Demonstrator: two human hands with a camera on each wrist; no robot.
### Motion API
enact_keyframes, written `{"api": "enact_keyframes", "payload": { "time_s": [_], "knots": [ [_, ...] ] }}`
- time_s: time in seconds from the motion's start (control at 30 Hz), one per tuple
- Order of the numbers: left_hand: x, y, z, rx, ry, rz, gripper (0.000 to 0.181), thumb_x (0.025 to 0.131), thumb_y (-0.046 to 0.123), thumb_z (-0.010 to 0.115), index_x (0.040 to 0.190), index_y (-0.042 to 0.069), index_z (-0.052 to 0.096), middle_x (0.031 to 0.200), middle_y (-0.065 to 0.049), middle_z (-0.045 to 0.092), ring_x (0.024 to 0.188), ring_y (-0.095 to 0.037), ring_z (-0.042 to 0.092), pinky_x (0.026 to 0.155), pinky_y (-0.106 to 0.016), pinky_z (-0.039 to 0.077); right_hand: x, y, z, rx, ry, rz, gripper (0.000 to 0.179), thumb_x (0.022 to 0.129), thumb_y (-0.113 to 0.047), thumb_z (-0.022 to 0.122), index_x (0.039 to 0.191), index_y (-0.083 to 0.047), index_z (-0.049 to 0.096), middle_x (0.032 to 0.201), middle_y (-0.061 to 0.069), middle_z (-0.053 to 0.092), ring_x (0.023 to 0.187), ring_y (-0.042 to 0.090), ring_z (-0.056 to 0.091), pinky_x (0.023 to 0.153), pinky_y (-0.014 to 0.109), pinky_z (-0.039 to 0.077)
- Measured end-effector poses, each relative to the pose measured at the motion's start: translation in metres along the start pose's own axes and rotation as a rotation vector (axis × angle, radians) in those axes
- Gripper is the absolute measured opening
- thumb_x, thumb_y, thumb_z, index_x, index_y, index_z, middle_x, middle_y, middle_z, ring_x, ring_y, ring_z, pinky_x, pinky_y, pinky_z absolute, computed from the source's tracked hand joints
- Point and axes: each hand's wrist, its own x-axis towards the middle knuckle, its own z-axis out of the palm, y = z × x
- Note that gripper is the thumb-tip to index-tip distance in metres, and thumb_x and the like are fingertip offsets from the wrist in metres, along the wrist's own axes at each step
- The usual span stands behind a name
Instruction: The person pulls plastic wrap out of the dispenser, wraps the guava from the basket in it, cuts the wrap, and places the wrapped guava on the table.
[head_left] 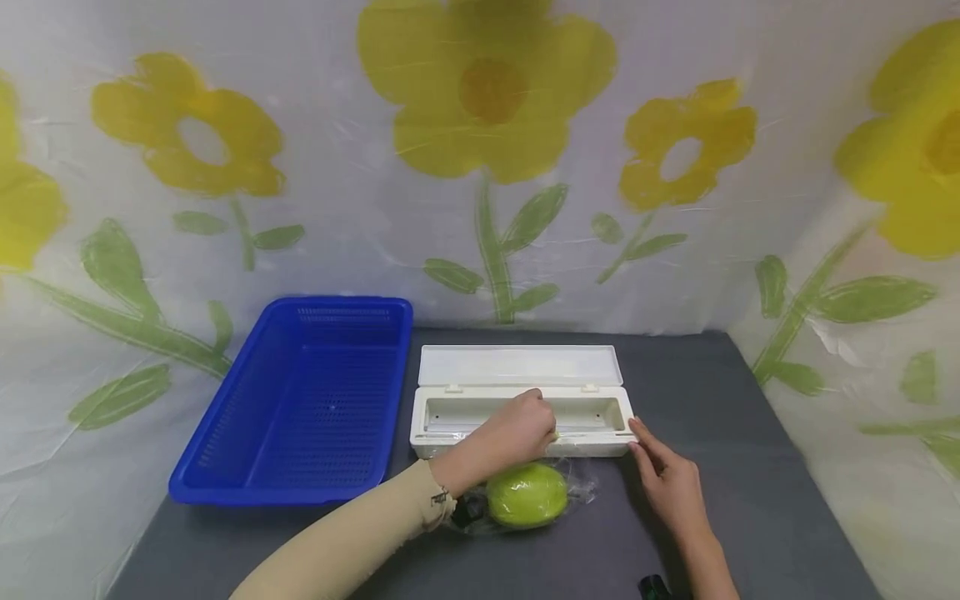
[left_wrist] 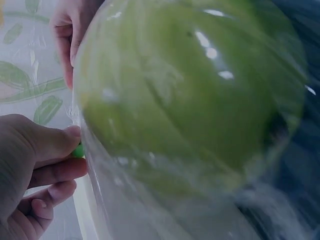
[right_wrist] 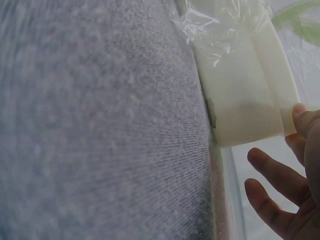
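Note:
A white cling film dispenser lies lengthwise on the table, its lid tipped back. My left hand is over its front edge, and thumb and forefinger pinch a small green slider there. At the dispenser's right front corner my right hand grips with thumb and forefinger, while the other fingers are spread apart in the right wrist view. Clear film hangs over the dispenser's front. In front of it an oval yellow-green fruit lies under the film, filling much of the left wrist view.
To the left stands a blue plastic basket with slotted sides. A grey cloth covers the table. Behind and beside it hang pale sheets with yellow flowers.

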Motion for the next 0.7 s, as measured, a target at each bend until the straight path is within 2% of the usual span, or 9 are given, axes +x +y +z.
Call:
{"api": "enact_keyframes", "payload": {
  "time_s": [0.1,0.2,0.27,0.33,0.37,0.47,0.57,0.6,0.7],
  "knots": [
    [-0.006,-0.005,-0.001,0.006,0.009,0.008,0.034,0.097,0.016,0.073,0.064,0.017,0.069,0.061,0.009,0.062,0.067,-0.011,0.045,0.079,-0.027,0.046,0.000,-0.001,0.001,0.009,-0.004,0.009,0.041,0.095,-0.003,0.078,0.136,-0.010,0.074,0.133,0.008,0.072,0.113,0.030,0.073,0.086,0.024,0.057],
    [-0.013,-0.010,-0.003,0.011,0.025,0.028,0.034,0.096,0.015,0.073,0.063,0.017,0.069,0.060,0.008,0.061,0.065,-0.012,0.043,0.077,-0.027,0.045,0.000,-0.002,0.001,0.008,0.004,0.018,0.042,0.095,-0.003,0.078,0.135,-0.010,0.074,0.132,0.008,0.072,0.113,0.030,0.073,0.086,0.044,0.054],
    [-0.018,-0.012,-0.004,0.009,0.032,0.037,0.033,0.096,0.015,0.073,0.063,0.017,0.070,0.061,0.008,0.061,0.065,-0.012,0.043,0.076,-0.027,0.044,0.000,-0.002,0.002,0.011,0.001,0.021,0.042,0.095,-0.002,0.078,0.136,-0.010,0.073,0.133,0.008,0.072,0.114,0.030,0.072,0.086,0.047,0.054],
    [-0.022,-0.014,-0.007,0.016,0.036,0.048,0.032,0.097,0.015,0.074,0.065,0.016,0.071,0.063,0.008,0.062,0.065,-0.012,0.045,0.077,-0.028,0.044,0.000,-0.002,0.002,0.011,-0.001,0.019,0.042,0.095,-0.002,0.078,0.136,-0.009,0.073,0.133,0.008,0.072,0.114,0.030,0.072,0.086,0.044,0.055],
    [-0.023,-0.014,-0.008,0.015,0.037,0.048,0.031,0.097,0.016,0.074,0.066,0.016,0.072,0.064,0.008,0.063,0.067,-0.012,0.046,0.077,-0.028,0.045,0.000,-0.001,0.002,0.012,-0.001,0.014,0.042,0.095,-0.002,0.078,0.137,-0.009,0.073,0.134,0.009,0.072,0.115,0.031,0.072,0.087,0.042,0.055],
    [-0.023,-0.013,-0.011,0.015,0.030,0.045,0.029,0.097,0.017,0.075,0.068,0.015,0.072,0.066,0.007,0.064,0.069,-0.013,0.048,0.078,-0.029,0.047,0.001,0.000,0.001,0.016,-0.005,0.009,0.043,0.095,-0.002,0.078,0.137,-0.010,0.073,0.134,0.009,0.072,0.115,0.031,0.072,0.089,0.016,0.054],
    [-0.021,-0.013,-0.012,0.009,0.015,0.027,0.033,0.096,0.016,0.075,0.064,0.015,0.068,0.063,0.007,0.061,0.070,-0.014,0.047,0.076,-0.029,0.047,0.001,0.000,0.000,0.026,-0.005,0.009,0.043,0.095,-0.002,0.078,0.137,-0.010,0.073,0.134,0.009,0.072,0.116,0.031,0.072,0.089,-0.004,0.037],
    [-0.021,-0.013,-0.012,0.006,0.009,0.025,0.034,0.097,0.015,0.074,0.063,0.015,0.067,0.062,0.006,0.060,0.069,-0.014,0.047,0.076,-0.030,0.047,0.001,0.000,0.000,0.029,-0.007,0.010,0.043,0.095,-0.001,0.078,0.136,-0.010,0.073,0.134,0.009,0.072,0.116,0.031,0.072,0.089,-0.007,0.031],
    [-0.024,-0.015,-0.012,-0.014,0.000,0.020,0.033,0.097,0.015,0.074,0.064,0.014,0.069,0.063,0.006,0.062,0.069,-0.015,0.048,0.077,-0.031,0.047,0.001,0.000,0.000,0.035,-0.009,0.008,0.043,0.094,-0.001,0.079,0.136,-0.009,0.074,0.133,0.009,0.072,0.116,0.030,0.071,0.088,-0.007,0.030]
  ]
}}
